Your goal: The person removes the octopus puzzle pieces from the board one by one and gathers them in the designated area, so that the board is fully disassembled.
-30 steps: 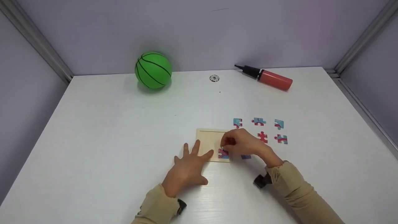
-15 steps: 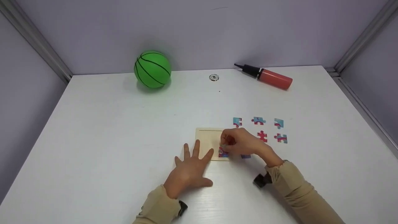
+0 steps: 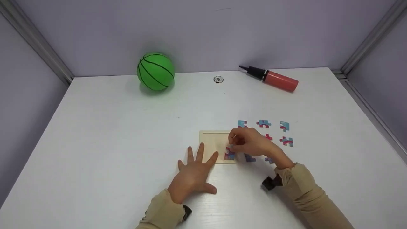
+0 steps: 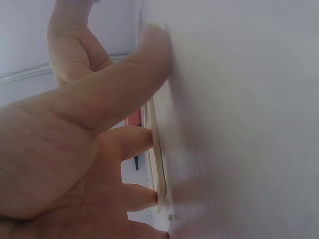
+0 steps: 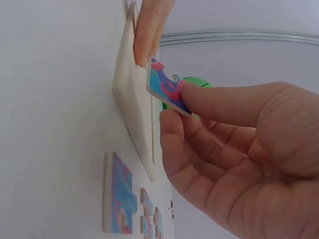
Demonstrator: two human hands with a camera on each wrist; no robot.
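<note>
My right hand (image 3: 251, 142) pinches a blue, pink and purple jigsaw piece (image 5: 167, 88) between thumb and fingers. In the right wrist view the piece is tilted and raised off the pale wooden puzzle tray (image 5: 134, 99). From above, this jigsaw piece (image 3: 229, 155) overlaps the tray's front right corner, while the tray's left part (image 3: 208, 138) shows bare wood. My left hand (image 3: 192, 176) lies with fingers spread at the tray's front left, its fingertips on the tray edge (image 4: 157, 164). The left thumb points right over the table.
Several loose jigsaw pieces lie right of the tray, among them a blue one (image 3: 284, 126) and a red-and-blue one (image 3: 287, 141); my right hand partly covers others. Farther back are a green ball (image 3: 155, 71), a round chip (image 3: 218, 79) and a red hand pump (image 3: 279, 80).
My right hand has shifted slightly right and away from me with the jigsaw piece, uncovering another piece near its wrist. My left hand stays at the tray, its thumb a little lower.
</note>
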